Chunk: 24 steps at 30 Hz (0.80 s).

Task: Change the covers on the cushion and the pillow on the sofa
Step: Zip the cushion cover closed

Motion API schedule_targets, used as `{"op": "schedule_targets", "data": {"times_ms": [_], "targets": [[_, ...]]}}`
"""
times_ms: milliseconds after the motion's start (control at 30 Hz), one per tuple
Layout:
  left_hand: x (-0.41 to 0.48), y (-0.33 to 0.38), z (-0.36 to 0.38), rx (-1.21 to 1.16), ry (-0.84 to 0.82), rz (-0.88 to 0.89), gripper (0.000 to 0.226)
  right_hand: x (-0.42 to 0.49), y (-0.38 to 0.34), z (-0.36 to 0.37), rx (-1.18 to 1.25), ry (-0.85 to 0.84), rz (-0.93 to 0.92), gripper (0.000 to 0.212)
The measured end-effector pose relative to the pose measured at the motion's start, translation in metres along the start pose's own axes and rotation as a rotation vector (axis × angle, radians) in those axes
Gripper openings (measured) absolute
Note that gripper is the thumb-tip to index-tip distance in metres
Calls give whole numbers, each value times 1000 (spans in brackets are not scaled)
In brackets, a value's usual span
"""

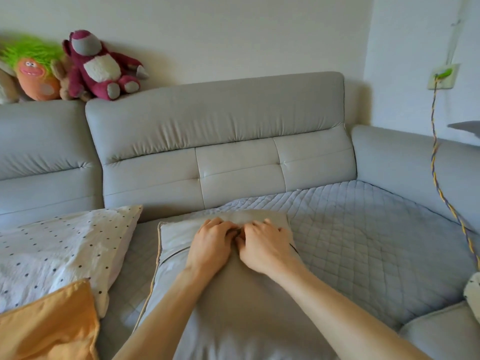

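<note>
On your left lie a dotted pillow and an orange cover; plush toys sit atop the sofa. The grey cushion, smooth and piped, lies on the quilted mat before you. Your left hand and right hand meet near its far edge, fingers curled, pinching its fabric.

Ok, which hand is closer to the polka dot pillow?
Left. The left hand pinches the grey cushion on the polka dot pillow's side; the right hand pinches it just beyond.
</note>
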<state>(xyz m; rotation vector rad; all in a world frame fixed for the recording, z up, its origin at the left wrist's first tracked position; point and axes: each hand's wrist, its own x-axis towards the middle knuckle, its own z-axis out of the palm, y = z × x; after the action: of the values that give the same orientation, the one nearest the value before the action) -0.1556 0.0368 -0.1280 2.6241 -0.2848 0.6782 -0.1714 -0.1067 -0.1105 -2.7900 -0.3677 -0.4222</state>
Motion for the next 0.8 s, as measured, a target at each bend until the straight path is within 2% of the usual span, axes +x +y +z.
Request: {"op": "schedule_targets", "data": {"times_ms": [167, 267, 333, 400, 467, 533, 600, 667, 800], "targets": [[4, 2, -15, -5, 76, 51, 19, 22, -2, -47, -68, -148, -43, 16], [-3, -7, -20, 28, 143, 103, 24, 21, 25, -63, -93, -200, 9, 16], [-12, -19, -16, 46, 161, 74, 18, 12, 57, -57, 26, -272, 79, 22], [-21, -21, -9, 38, 172, 77, 21, -5, 78, -35, 257, -305, 120, 22], [-18, -14, -3, 76, 143, 57, 19, -18, 81, -13, 420, -219, 181, 20], [-10, -4, -4, 123, 81, 46, 16, -24, 80, 2, 480, -61, 213, 18], [-2, 6, -8, 149, 35, 57, 18, -29, 76, 11, 514, 26, 217, 14], [5, 21, -10, 116, -10, 37, 23, -30, 71, 12, 603, 32, 239, 12], [15, 49, 7, 147, -145, 115, 24, -31, 69, 14, 685, 23, 256, 15]]}}
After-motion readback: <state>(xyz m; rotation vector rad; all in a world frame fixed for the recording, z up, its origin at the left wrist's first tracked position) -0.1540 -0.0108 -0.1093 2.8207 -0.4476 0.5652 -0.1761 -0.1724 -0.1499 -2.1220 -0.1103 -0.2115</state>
